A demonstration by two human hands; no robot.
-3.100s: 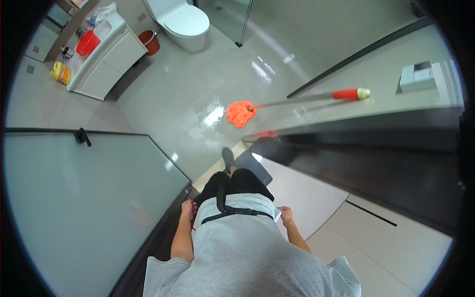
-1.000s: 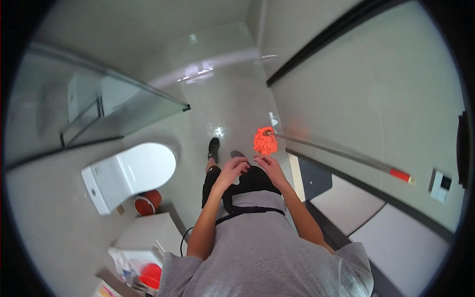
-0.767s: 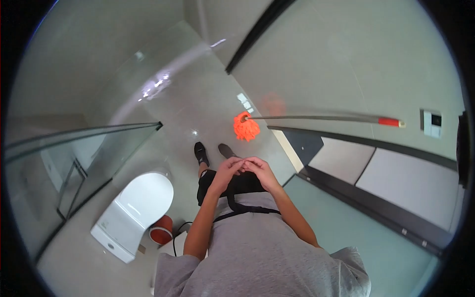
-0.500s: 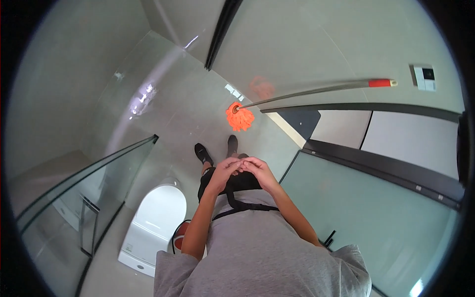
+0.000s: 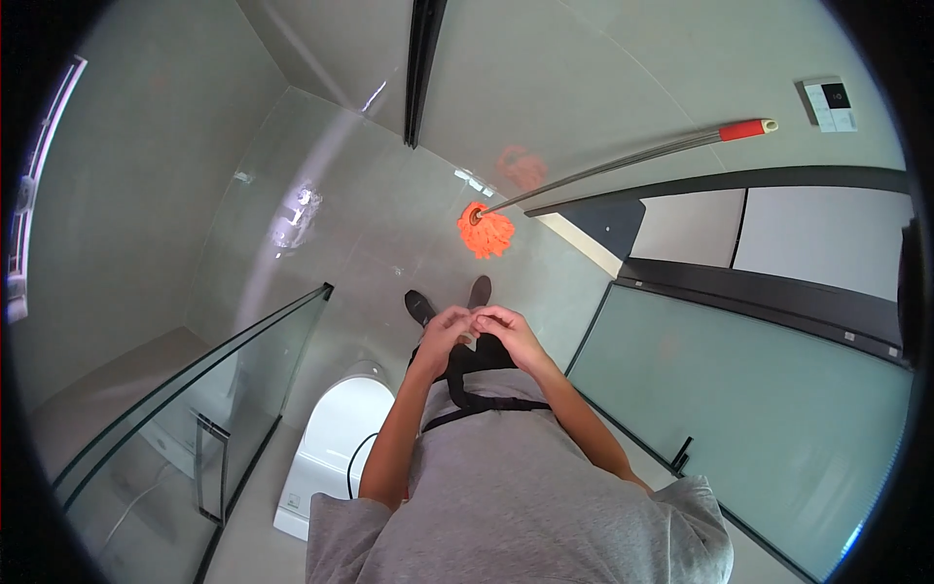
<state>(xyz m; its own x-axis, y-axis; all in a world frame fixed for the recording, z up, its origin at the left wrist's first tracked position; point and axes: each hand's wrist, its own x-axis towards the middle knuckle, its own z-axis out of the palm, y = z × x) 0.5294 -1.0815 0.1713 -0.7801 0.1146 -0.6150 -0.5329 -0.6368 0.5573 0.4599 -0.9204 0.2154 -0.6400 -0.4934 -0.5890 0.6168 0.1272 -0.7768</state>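
Note:
In front of my waist, my left hand [image 5: 445, 339] and my right hand [image 5: 512, 336] meet at the fingertips. The fingers of both are bent and pinched together. Whatever lies between them, if anything, is too small to make out. Beyond my feet, an orange mop head [image 5: 488, 234] rests on the floor. Its metal handle [image 5: 623, 162] leans along the wall to the right and ends in a red grip [image 5: 742, 130]. Neither hand touches the mop.
A white toilet [image 5: 336, 438] stands close to my left. Left of it is a glass door [image 5: 268, 370] with a dark handle. On my right a frosted glass door [image 5: 720, 380] stands beside a dark-framed doorway [image 5: 749, 282]. A white control panel [image 5: 832, 105] hangs on the wall.
The view has swung a little, so the toilet and doors sit further right in the picture. My hands stay together in front of me, with small finger movements.

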